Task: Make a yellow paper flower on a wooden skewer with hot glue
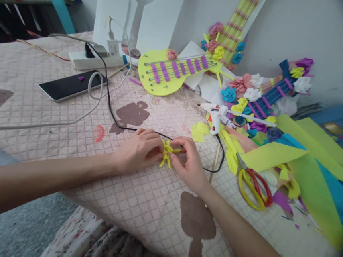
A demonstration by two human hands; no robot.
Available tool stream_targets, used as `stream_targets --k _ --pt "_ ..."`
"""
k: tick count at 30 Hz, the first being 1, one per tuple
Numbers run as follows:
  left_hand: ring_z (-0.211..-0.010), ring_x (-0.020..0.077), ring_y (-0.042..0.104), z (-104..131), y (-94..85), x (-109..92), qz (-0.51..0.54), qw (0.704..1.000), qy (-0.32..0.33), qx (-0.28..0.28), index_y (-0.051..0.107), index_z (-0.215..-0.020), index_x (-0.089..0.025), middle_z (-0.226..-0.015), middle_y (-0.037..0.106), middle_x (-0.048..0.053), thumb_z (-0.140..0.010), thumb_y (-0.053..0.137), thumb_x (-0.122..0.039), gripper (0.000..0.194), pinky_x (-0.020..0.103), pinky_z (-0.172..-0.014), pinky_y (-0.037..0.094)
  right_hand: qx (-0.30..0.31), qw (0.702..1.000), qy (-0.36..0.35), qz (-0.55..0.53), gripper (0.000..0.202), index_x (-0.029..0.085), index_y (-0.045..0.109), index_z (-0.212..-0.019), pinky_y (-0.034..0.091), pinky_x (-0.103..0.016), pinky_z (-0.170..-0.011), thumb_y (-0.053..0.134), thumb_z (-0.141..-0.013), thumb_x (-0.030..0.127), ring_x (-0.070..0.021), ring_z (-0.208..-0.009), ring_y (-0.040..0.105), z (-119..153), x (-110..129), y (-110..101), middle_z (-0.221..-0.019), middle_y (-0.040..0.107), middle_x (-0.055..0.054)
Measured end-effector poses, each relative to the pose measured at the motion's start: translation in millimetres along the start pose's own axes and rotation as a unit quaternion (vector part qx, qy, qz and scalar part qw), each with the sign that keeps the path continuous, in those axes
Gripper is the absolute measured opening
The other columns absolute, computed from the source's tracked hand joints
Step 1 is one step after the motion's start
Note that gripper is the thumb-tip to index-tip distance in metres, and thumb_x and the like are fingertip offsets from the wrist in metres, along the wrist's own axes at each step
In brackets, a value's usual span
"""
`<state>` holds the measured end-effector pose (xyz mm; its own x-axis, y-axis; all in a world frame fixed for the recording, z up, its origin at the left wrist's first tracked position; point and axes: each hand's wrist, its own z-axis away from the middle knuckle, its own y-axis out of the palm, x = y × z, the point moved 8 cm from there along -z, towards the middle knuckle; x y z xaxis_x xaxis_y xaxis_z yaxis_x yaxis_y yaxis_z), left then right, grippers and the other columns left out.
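While both hands meet mid-table, just in from the near edge, 1 yellow star-shaped pc. point(167, 156) sits between them; can't tell if it touches the cloth point(141, 194). L hand point(142, 150) has fingers curled, tips gripping the pc.'s left side; R hand point(190, 162) pinches its right side, thumb + index, narrow gap. 1 blk cable point(110, 103) runs just beyond the hands.

Twd. far edge, left part: 1 pwr strip point(96, 62), 1 blk flat device point(73, 87) w/ 1 purple scrap point(80, 78) on it. Far edge, middle & right: 3 toy guitars, i.e. 1 yellow, lying point(163, 88), w/ 7 purple bars and 1 pink flower point(172, 54); 1 yellow-necked, upright point(236, 28); 1 blue point(271, 100), w/ 3 white flowers near it.

Right of the hands: 1 white glue gun point(216, 120), 1 pr. scissors point(253, 187) (1 red handle, 1 yellow). Twd. right edge: yellow & blue sheets point(314, 173), overlapping, no. unclear.
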<state>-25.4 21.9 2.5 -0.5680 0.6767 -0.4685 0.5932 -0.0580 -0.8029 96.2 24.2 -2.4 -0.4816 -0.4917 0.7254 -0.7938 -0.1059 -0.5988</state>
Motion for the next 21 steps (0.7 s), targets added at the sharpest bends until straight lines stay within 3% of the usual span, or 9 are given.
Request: stream_targets --k 7,15,21 --pt "-0.082 0.0159 0.052 3 -6.4 1 0.011 1.000 -0.004 -0.016 0.054 -0.085 -0.017 -0.083 0.059 0.001 -0.084 0.053 -0.022 0.005 0.031 -0.076 0.036 -0.046 0.997 0.021 -0.063 0.016 0.024 0.052 -0.101 0.048 -0.032 -0.078 0.048 -0.086 0.020 -0.0171 -0.100 0.052 2 1 -13 -0.104 0.053 -0.005" --pt "-0.085 0.0176 0.052 6 -9.3 2 0.008 1.000 -0.008 -0.013 0.053 -0.087 -0.017 -0.086 0.059 0.003 -0.079 0.058 -0.022 0.011 0.031 -0.078 0.039 -0.091 0.994 0.035 -0.049 0.011 0.023 0.056 -0.095 0.047 -0.032 -0.079 0.049 -0.087 0.023 -0.0173 -0.097 0.055 3 -1 -36 -0.098 0.057 -0.004" --pt "-0.082 0.0173 0.053 5 -6.8 0 0.009 1.000 0.002 0.007 0.055 -0.085 -0.016 -0.084 0.059 0.004 -0.079 0.059 -0.022 0.010 0.031 -0.077 0.042 -0.084 0.987 0.109 -0.079 0.010 0.022 0.057 -0.090 0.046 -0.027 -0.058 0.052 -0.087 0.030 -0.0116 -0.062 0.055 21 -17 -50 -0.075 0.059 0.000"
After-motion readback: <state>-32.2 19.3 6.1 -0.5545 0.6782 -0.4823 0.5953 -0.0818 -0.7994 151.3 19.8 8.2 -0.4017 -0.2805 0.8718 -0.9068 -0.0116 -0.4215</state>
